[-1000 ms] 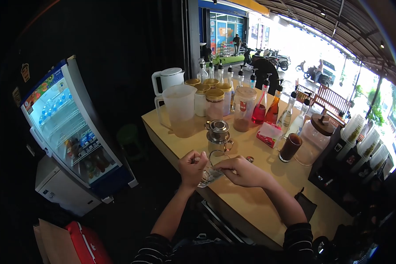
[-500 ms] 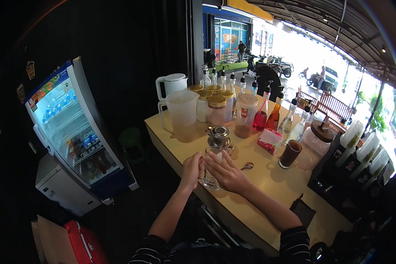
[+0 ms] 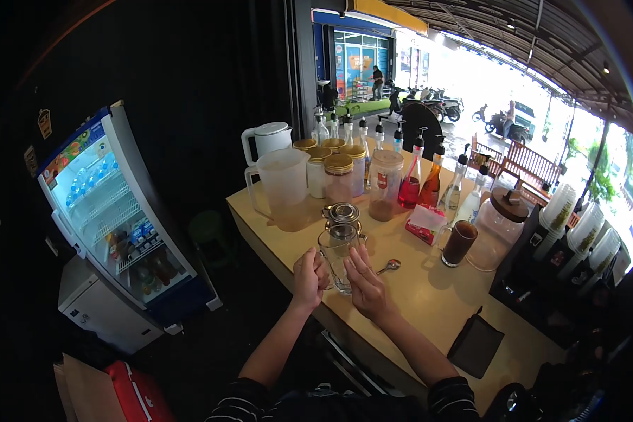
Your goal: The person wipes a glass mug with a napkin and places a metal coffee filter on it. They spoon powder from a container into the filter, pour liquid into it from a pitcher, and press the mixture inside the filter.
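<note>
A clear glass mug is held at the near edge of the table, between my two hands. My left hand is closed at the mug's left side, where its handle appears to be; the fingers cover that part. Along the right side, my right hand rests with fingers stretched out and close together, touching the glass. Just behind the mug stands a metal coffee dripper with a lid. A small metal spoon lies on the table to the right.
On the table are a frosted pitcher, a white kettle, gold-lidded jars, pump bottles, a red tissue pack, a mug of dark drink, a large jar and a dark pouch. A fridge stands left.
My right hand has drawn back from over the mug's top to its right side, so the rim now shows. My left hand stays at the mug. The view has shifted slightly.
</note>
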A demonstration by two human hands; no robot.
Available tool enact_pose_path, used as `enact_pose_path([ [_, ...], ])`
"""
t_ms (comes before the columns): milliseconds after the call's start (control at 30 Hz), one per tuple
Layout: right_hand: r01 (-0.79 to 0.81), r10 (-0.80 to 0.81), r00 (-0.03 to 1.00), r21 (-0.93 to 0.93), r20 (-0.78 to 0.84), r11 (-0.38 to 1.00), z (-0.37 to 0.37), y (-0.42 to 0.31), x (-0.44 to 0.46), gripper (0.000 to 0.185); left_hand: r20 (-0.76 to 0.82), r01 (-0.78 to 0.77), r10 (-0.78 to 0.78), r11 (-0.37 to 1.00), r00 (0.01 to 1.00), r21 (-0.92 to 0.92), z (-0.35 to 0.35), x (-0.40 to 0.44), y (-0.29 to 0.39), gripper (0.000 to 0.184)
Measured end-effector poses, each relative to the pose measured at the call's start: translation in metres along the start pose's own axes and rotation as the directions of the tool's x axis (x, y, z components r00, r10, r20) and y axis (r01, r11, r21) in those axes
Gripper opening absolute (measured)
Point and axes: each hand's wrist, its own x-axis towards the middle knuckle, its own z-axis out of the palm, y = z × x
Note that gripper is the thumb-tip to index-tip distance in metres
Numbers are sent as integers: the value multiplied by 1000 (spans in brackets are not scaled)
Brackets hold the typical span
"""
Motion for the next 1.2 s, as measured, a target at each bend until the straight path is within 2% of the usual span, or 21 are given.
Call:
enact_pose_path([
  [67, -2, 4, 999, 30, -34, 1000, -3, 1, 0, 29, -7, -15, 15, 1000, 1000, 2, 0, 0, -1, 36],
  [133, -162, 187, 977, 210, -106, 964, -12, -9, 6, 25, -46, 59, -64, 993, 997, -106, 0, -3, 2, 36],
  [267, -296, 349, 924, 287, -154, 911, -20, 12, 16, 21, -33, 95, -99, 990, 995, -99, -7, -2, -6, 37],
  [333, -528, 637, 758, 441, -141, 726, -25, 18, 31, 17, 30, 16, -15, 1000, 999, -12, -8, -5, -13, 37],
  [367, -487, 689, 724, 682, -34, 546, -20, 14, 36, 15, 29, 21, -21, 1000, 999, -9, -5, -6, -16, 37],
  [400, -488, 692, 721, 682, -37, 545, -16, 7, 38, 15, -54, -34, 35, 999, 998, 31, 0, -5, -20, 37],
  [433, -459, 651, 753, 632, -96, 624, -13, -1, 38, 15, -133, -86, 96, 993, 986, 75, 3, -4, -22, 37],
  [467, -427, 604, 783, 575, -151, 698, -11, -6, 35, 16, -130, -82, 91, 994, 987, 75, 3, -3, -21, 37],
  [500, -388, 501, 840, 417, -207, 822, -8, -8, 29, 19, -155, -81, 87, 996, 984, 44, 3, -1, -19, 38],
  [567, -381, 459, 868, 338, -191, 861, -11, -11, 20, 18, -181, -76, 78, 997, 980, 15, -1, -1, -17, 38],
  [633, -370, 419, 892, 256, -172, 893, -12, -11, 6, 18, -172, -195, 219, 970, 960, 148, -6, 0, -18, 40],
  [700, -241, 210, 966, 239, 147, 940, -15, -3, -13, 17, -154, -298, 345, 918, 926, 263, -17, 4, -19, 41],
  [733, -244, 216, 966, 229, 141, 942, -19, -3, -13, 17, -144, -294, 338, 920, 930, 260, -22, 5, -15, 41],
  [800, -590, 513, 772, 124, 376, 798, -28, -8, -13, 21, -67, -393, 454, 827, 888, 402, -30, 4, -7, 41],
  [833, -662, 572, 713, 121, 405, 739, -28, 10, -19, 32, -81, -378, 437, 846, 896, 376, -30, 2, -2, 41],
  [867, -670, 581, 707, 116, 403, 734, -28, 26, -25, 32, -80, -370, 427, 850, 901, 376, -30, 0, 1, 41],
  [933, -648, 669, 631, -208, 393, 733, -27, 46, -26, 39, -31, -380, 420, 847, 907, 371, -32, -2, 3, 40],
  [967, -687, 737, 511, -305, 442, 659, -26, 49, -27, 41, -28, -368, 407, 852, 913, 373, -34, -2, 1, 40],
  [1000, -696, 747, 501, -310, 436, 648, -26, 49, -27, 41, -20, -383, 419, 846, 908, 372, -35, -2, -2, 39],
  [1067, -580, 765, 404, -507, 501, 638, -28, 50, -27, 35, -9, -388, 419, 847, 908, 364, -33, 0, -7, 39],
  [1200, -554, 777, 422, -545, 468, 629, -44, 58, -35, 23, -24, -319, 345, 891, 938, 323, -27, 7, -17, 37],
])
